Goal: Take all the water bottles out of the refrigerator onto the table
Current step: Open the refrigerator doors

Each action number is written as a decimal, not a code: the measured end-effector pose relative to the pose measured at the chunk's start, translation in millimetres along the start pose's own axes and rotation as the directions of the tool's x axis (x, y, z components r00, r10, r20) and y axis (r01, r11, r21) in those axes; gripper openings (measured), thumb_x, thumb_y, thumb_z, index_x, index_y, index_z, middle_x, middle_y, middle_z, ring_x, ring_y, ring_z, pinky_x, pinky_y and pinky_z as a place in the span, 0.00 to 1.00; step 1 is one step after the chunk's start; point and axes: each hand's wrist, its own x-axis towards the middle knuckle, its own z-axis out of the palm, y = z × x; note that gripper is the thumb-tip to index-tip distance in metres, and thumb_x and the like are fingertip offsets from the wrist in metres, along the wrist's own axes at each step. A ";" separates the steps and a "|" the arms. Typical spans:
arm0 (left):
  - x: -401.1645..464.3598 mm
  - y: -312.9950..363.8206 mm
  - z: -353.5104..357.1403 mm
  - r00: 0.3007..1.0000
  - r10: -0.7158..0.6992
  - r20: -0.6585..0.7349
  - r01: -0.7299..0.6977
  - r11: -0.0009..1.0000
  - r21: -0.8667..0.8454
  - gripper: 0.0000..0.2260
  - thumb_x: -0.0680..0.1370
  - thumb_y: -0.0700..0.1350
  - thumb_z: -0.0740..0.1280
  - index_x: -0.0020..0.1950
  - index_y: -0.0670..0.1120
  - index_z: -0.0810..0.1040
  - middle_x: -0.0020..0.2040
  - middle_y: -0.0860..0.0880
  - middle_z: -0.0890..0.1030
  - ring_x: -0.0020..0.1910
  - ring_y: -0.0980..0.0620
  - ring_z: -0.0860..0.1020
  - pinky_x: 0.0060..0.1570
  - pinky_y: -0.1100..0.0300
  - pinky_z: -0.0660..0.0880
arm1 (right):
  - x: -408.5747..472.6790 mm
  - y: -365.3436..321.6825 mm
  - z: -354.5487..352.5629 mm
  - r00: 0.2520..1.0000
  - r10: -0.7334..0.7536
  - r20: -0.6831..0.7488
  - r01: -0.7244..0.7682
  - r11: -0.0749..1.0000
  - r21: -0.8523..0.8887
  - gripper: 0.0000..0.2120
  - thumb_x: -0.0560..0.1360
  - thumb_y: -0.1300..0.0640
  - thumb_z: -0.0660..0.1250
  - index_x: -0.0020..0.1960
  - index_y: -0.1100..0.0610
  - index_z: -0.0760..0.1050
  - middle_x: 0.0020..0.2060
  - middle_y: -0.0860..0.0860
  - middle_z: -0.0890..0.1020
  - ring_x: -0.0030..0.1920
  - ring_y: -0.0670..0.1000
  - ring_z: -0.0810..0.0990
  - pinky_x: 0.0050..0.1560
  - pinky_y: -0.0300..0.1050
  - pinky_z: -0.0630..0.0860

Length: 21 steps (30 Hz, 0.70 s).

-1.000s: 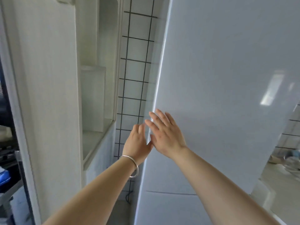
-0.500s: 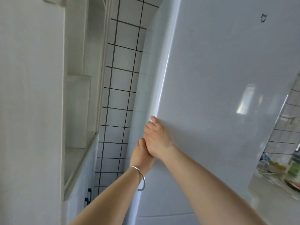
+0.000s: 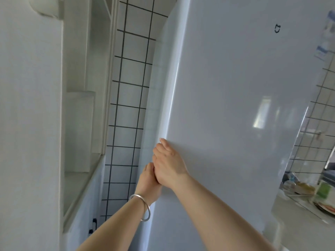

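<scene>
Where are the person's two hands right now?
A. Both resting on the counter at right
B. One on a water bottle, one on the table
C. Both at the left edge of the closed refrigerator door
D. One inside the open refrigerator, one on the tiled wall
C: the right hand curls its fingers over the left edge of the refrigerator door, with the left hand just below it; no bottle is in view.

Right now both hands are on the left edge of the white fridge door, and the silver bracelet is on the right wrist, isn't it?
Not quite. In the head view the silver bracelet is on the left wrist. The rest holds: the left hand and right hand are both at the left edge of the white fridge door.
</scene>
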 end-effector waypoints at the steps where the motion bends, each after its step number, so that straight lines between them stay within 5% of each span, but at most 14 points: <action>1: -5.2 1.7 -0.1 1.000 0.018 -0.008 -0.018 1.000 -0.017 0.04 0.73 0.41 0.63 0.46 0.45 0.68 0.44 0.51 0.73 0.39 0.52 0.72 0.33 0.68 0.68 | -4.6 1.6 -2.8 0.999 0.010 -0.048 -0.009 1.000 0.028 0.16 0.70 0.53 0.56 0.43 0.51 0.83 0.39 0.46 0.81 0.50 0.49 0.78 0.72 0.50 0.54; 5: -45.6 16.3 -2.2 0.996 0.080 -0.035 -0.082 0.993 -0.079 0.06 0.71 0.42 0.63 0.47 0.46 0.70 0.43 0.49 0.78 0.41 0.47 0.77 0.41 0.49 0.77 | -42.9 11.2 -16.4 0.959 0.033 -0.282 0.001 0.993 0.120 0.18 0.68 0.55 0.53 0.36 0.54 0.82 0.34 0.48 0.81 0.44 0.51 0.79 0.70 0.48 0.59; 8: -84.5 31.5 -3.0 0.994 0.094 -0.051 -0.098 0.991 -0.094 0.07 0.68 0.45 0.65 0.44 0.48 0.70 0.40 0.50 0.78 0.39 0.47 0.78 0.39 0.45 0.77 | -82.6 21.0 -34.3 0.893 0.035 -0.448 0.074 0.972 0.223 0.13 0.67 0.54 0.59 0.37 0.57 0.82 0.35 0.50 0.81 0.44 0.53 0.79 0.69 0.48 0.61; 11: -124.0 54.2 -0.3 0.989 0.142 -0.034 -0.143 0.989 -0.035 0.13 0.63 0.53 0.66 0.43 0.49 0.70 0.37 0.52 0.78 0.35 0.48 0.77 0.37 0.47 0.76 | -130.0 34.9 -50.6 0.870 0.010 -0.493 0.142 0.952 0.270 0.13 0.68 0.53 0.60 0.37 0.57 0.81 0.35 0.51 0.81 0.45 0.53 0.79 0.70 0.48 0.61; 16: -195.0 99.4 24.5 0.939 0.341 -0.043 -0.341 0.940 0.007 0.17 0.60 0.60 0.66 0.40 0.54 0.64 0.35 0.54 0.75 0.32 0.54 0.75 0.30 0.64 0.71 | -224.7 63.6 -75.1 0.842 0.044 -0.538 0.155 0.935 0.319 0.09 0.70 0.55 0.61 0.41 0.56 0.80 0.45 0.52 0.83 0.58 0.53 0.75 0.72 0.48 0.58; 21: -257.1 146.9 70.2 0.755 0.653 -0.069 -0.645 0.757 0.103 0.17 0.64 0.56 0.68 0.45 0.51 0.67 0.37 0.52 0.74 0.36 0.54 0.71 0.35 0.60 0.69 | -339.9 86.9 -82.4 0.743 0.359 -0.565 -0.037 0.864 0.502 0.09 0.73 0.56 0.63 0.54 0.54 0.72 0.63 0.53 0.71 0.68 0.54 0.68 0.72 0.50 0.62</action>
